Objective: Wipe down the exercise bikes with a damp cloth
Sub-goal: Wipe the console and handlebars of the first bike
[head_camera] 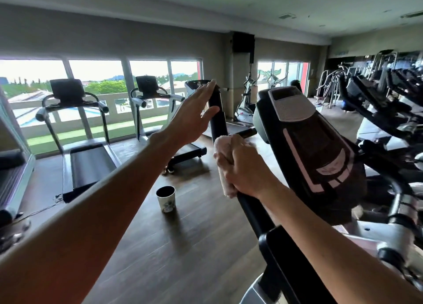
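Observation:
A black upright handlebar (218, 118) of an exercise machine rises in the middle of the view. My right hand (246, 168) grips a pale pink cloth (223, 164) wrapped round the bar about halfway up. My left hand (194, 116) is raised with fingers straight, its fingertips near the bar's top end, holding nothing. The machine's black console (306, 141), with a grey display panel, leans to the right of the bar.
A white patterned cup (166, 198) stands on the dark wooden floor left of the bar. Two treadmills (84, 129) face the windows at the left. More black bikes (389, 111) crowd the right side, and an elliptical (246, 99) stands at the back.

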The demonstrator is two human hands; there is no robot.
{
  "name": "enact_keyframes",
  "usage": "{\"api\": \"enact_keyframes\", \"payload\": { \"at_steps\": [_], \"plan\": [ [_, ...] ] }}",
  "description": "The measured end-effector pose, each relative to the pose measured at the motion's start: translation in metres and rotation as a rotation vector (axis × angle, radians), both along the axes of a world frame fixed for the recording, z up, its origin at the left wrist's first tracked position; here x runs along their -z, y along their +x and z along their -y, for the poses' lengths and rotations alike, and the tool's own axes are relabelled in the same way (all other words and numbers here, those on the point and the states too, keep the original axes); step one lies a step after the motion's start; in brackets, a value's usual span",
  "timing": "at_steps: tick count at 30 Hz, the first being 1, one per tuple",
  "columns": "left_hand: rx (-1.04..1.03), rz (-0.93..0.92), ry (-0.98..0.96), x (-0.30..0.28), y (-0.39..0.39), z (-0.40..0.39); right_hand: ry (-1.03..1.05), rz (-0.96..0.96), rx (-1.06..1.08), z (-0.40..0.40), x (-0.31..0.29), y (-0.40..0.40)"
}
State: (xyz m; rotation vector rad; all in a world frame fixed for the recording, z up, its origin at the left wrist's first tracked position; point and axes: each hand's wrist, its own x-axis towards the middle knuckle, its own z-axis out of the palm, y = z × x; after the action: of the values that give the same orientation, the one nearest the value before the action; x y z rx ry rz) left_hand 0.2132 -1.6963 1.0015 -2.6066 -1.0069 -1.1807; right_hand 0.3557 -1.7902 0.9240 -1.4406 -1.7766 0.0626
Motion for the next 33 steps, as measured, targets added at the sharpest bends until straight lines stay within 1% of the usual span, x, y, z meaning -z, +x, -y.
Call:
{"api": "enact_keyframes", "payload": {
  "at_steps": [1, 3, 5, 7, 10, 12, 15, 19, 21, 24, 26, 31, 33],
  "plan": [
    [0.015, -0.012, 0.006, 0.001, -0.002, 0.002, -0.039, 0.01, -0.03, 0.009, 0.006, 0.005],
    [0.014, -0.072, 0.005, 0.004, -0.009, 0.004, -0.147, -0.049, -0.126, 0.03, 0.016, 0.017],
    [-0.02, -0.184, 0.087, 0.008, -0.014, 0.004, -0.215, -0.083, -0.168, 0.049, 0.026, 0.024],
    [-0.035, -0.32, 0.227, 0.012, -0.014, 0.004, -0.199, -0.047, -0.133, 0.056, 0.031, 0.026],
    [-0.094, -0.501, 0.399, 0.013, -0.009, 0.007, -0.11, -0.005, -0.049, 0.037, 0.016, 0.014],
    [-0.123, -0.557, 0.442, 0.011, -0.007, 0.008, -0.082, -0.023, -0.027, 0.018, -0.002, 0.005],
    [-0.143, -0.614, 0.432, 0.009, -0.008, 0.011, -0.067, -0.033, -0.031, 0.001, -0.015, -0.001],
    [-0.168, -0.612, 0.324, 0.006, -0.007, 0.018, -0.134, -0.047, -0.102, 0.032, 0.002, 0.012],
    [-0.164, -0.606, 0.312, 0.007, -0.005, 0.019, -0.197, -0.062, -0.159, 0.054, 0.017, 0.023],
    [-0.185, -0.6, 0.302, 0.01, -0.004, 0.017, -0.248, 0.057, -0.131, 0.068, 0.032, 0.033],
    [-0.2, -0.603, 0.307, 0.013, -0.003, 0.016, -0.26, 0.067, -0.104, 0.061, 0.031, 0.031],
    [-0.184, -0.594, 0.343, 0.016, -0.004, 0.011, -0.157, -0.104, -0.037, 0.03, -0.005, 0.012],
    [-0.173, -0.588, 0.354, 0.016, -0.005, 0.01, -0.119, -0.078, -0.011, 0.028, -0.004, 0.006]
  ]
}}
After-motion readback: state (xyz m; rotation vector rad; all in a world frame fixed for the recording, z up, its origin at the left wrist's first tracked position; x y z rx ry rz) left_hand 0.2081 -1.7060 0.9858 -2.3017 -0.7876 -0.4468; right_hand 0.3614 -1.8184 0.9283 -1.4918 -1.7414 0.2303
